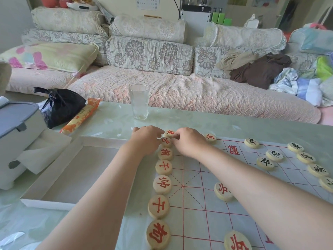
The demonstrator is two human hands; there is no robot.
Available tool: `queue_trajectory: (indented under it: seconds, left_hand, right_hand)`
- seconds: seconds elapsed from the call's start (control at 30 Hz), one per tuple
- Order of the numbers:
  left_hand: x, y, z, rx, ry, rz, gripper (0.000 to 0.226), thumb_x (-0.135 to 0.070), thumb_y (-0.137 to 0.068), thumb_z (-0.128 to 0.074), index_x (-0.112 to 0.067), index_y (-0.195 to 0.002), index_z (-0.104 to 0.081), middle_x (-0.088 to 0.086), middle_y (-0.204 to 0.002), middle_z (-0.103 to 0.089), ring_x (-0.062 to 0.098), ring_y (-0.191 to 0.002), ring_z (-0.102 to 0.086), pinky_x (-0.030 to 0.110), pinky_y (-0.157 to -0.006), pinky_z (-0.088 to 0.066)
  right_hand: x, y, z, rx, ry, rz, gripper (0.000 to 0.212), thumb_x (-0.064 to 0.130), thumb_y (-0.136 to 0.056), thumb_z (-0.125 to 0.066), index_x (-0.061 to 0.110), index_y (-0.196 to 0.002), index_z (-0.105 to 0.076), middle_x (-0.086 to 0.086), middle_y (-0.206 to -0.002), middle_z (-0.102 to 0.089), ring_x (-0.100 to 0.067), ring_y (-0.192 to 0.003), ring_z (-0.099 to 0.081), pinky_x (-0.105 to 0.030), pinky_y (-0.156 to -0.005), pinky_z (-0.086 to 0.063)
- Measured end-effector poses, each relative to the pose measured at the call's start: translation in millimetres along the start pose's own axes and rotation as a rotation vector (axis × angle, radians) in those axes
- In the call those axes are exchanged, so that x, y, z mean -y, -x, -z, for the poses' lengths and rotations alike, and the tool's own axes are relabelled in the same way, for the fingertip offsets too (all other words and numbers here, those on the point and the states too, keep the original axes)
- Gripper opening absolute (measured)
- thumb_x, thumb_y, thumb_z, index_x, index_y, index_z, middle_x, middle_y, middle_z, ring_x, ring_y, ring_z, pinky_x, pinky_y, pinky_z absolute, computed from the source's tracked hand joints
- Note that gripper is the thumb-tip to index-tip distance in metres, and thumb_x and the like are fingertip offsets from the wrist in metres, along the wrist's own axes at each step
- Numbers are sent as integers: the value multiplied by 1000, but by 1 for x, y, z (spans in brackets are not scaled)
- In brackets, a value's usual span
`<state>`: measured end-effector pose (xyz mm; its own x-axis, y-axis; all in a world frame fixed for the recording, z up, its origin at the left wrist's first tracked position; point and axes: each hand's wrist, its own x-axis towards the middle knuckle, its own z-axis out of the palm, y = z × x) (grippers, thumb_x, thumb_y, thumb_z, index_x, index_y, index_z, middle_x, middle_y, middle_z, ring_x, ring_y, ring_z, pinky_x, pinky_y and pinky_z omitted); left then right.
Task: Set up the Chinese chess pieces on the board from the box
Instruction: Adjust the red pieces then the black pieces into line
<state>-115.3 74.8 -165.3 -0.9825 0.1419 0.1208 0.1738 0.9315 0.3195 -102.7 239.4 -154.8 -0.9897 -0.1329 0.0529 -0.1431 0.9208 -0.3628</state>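
Seen from above the person's own arms, both reaching forward over a pale green glass-topped table (pixel 234 121). Spread across the right half, a thin white paper board (pixel 198 204) ruled with a red grid and a dashed red diagonal cross. Down its left edge, a neat column of round, pale wooden discs carved with red characters (pixel 162 184), each just beside the next, running from the near edge to the far corner. Three more red-marked discs elsewhere on the grid, one (pixel 222 191) partly hidden under the right forearm. On the far right side, discs with black characters (pixel 273 155) set well apart from the red ones.

At the far end of the red column, left hand (pixel 146 139) and right hand (pixel 189 141) close together, fingers curled, fingertips meeting around the last two red discs (pixel 166 141); whether either disc is actually pinched or only touched cannot be told.

Left of the board, a shallow white box (pixel 54 201), showing only its bare bottom. Beyond the hands, a clear drinking glass (pixel 139 103).
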Motion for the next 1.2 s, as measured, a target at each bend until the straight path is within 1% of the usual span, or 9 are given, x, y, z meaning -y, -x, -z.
queue_trajectory:
  seconds: [0.13,0.27,0.37,0.43,0.63,0.77,0.9,1.07,1.2]
  left_hand:
    - [2,-9,-1,6,-25,-12,34,-36,-92,-59,-36,-126,-58,-15,-117,-65,14,-116,-52,32,-97,-25]
    - [4,-11,-6,-43,12,31,26,-49,-87,-62,-37,-110,-66,-13,-106,-67,14,-109,-55,30,-86,-22]
    - [6,-9,-10,-60,20,70,27,-55,-85,-60,-37,-105,-67,-12,-104,-67,14,-107,-56,30,-88,-22]
    - [8,-10,-11,-58,40,81,31,-58,-85,-58,-38,-107,-65,-12,-103,-68,13,-107,-57,31,-90,-23]
    - [14,-5,4,127,89,11,37,-50,-89,-57,-42,-125,-58,-17,-112,-65,9,-114,-52,32,-98,-21]
    - [13,-4,0,72,108,22,41,-60,-81,-62,-38,-116,-62,-15,-102,-66,10,-104,-56,35,-97,-25]
    - [9,-6,-3,46,120,33,41,-60,-77,-66,-35,-109,-63,-15,-94,-64,12,-101,-58,33,-92,-26]
    - [11,-5,-2,75,132,40,41,-58,-80,-64,-36,-114,-63,-16,-100,-65,10,-104,-57,36,-100,-28]
    - [11,-4,-1,80,126,34,38,-57,-80,-64,-38,-113,-64,-17,-100,-64,9,-105,-56,34,-99,-28]
  right_hand:
    - [6,-8,1,53,-34,18,28,32,-95,-54,34,-119,-69,5,-126,-65,-22,-112,-59,-27,-76,-39]
    - [5,-8,2,58,-83,39,34,18,-96,-50,30,-121,-69,6,-131,-64,-21,-122,-57,-29,-93,-45]
    - [2,-6,-3,27,-106,33,32,26,-95,-54,32,-123,-68,8,-131,-64,-18,-122,-57,-28,-93,-45]
    - [0,-7,-5,27,-126,38,29,34,-95,-57,34,-122,-68,9,-130,-64,-18,-121,-58,-32,-97,-47]
    - [3,-12,-3,-39,-14,58,25,31,-95,-57,34,-116,-70,9,-128,-64,-19,-117,-59,-29,-85,-44]
    - [0,-12,2,-25,1,40,27,25,-95,-52,35,-112,-71,7,-128,-64,-20,-114,-59,-27,-80,-42]
    - [-1,-9,5,7,-16,54,32,21,-94,-52,38,-114,-71,7,-129,-65,-21,-113,-60,-28,-82,-46]
    - [-2,-7,4,2,-24,48,33,22,-95,-51,38,-119,-69,7,-132,-63,-21,-117,-59,-28,-86,-46]
    - [-5,-7,2,7,-21,42,35,22,-95,-51,40,-119,-69,7,-130,-64,-21,-117,-59,-27,-82,-44]
